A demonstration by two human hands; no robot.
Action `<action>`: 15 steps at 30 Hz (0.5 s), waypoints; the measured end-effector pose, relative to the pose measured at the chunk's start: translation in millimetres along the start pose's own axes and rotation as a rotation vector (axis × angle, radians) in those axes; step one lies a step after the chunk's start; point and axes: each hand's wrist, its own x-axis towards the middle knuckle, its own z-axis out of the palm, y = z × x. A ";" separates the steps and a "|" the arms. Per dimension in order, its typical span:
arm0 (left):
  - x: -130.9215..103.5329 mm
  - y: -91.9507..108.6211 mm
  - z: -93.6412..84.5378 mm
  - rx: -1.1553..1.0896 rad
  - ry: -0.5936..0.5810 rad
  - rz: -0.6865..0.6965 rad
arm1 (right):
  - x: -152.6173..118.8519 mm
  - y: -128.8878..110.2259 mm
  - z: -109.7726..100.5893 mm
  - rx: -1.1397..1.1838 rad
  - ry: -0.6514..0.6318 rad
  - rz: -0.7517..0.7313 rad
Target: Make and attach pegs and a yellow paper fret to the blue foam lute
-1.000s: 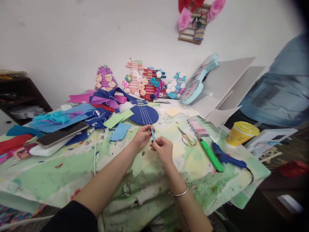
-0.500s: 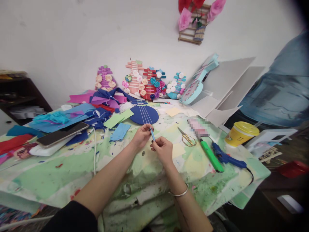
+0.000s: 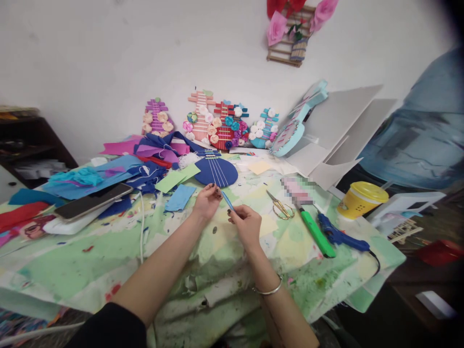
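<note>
My right hand point(image 3: 247, 223) pinches the lower end of a slim blue stick-like piece point(image 3: 227, 200), perhaps rolled paper, which slants up to the left. Close to its upper end is my left hand point(image 3: 208, 200), thumb and fingers pressed together; whatever lies between them is too small to make out. Just beyond both hands rests a dark blue lute-shaped craft piece point(image 3: 217, 173) with white strings. Pieces of light blue paper point(image 3: 180, 198) and green paper point(image 3: 177, 178) lie to the left of it.
Gold-handled scissors point(image 3: 282, 207), a green utility knife point(image 3: 316, 234) and a blue glue gun point(image 3: 342, 237) lie on the right, near a yellow-lidded tub point(image 3: 362, 200). A phone point(image 3: 93, 200) and coloured paper scraps point(image 3: 97, 174) cover the left. Several decorated lutes point(image 3: 224, 128) lean on the wall.
My left fingers have moved slightly left, off the upper end of the blue piece. The right hand keeps its pinch and has shifted a little to the right.
</note>
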 end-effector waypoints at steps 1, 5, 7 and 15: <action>1.3 1.0 -1.3 -0.016 -0.013 0.014 | 0.1 -0.4 -0.2 0.003 0.014 0.000; 5.8 7.3 -5.7 -0.100 0.027 0.058 | 1.2 -0.6 -0.6 0.030 0.085 0.023; 5.8 9.3 -5.8 -0.109 0.084 0.064 | 1.7 -0.4 -0.5 0.048 0.101 0.030; -15.1 0.1 11.1 0.326 -0.269 -0.206 | 1.8 0.0 -0.4 0.064 0.084 0.039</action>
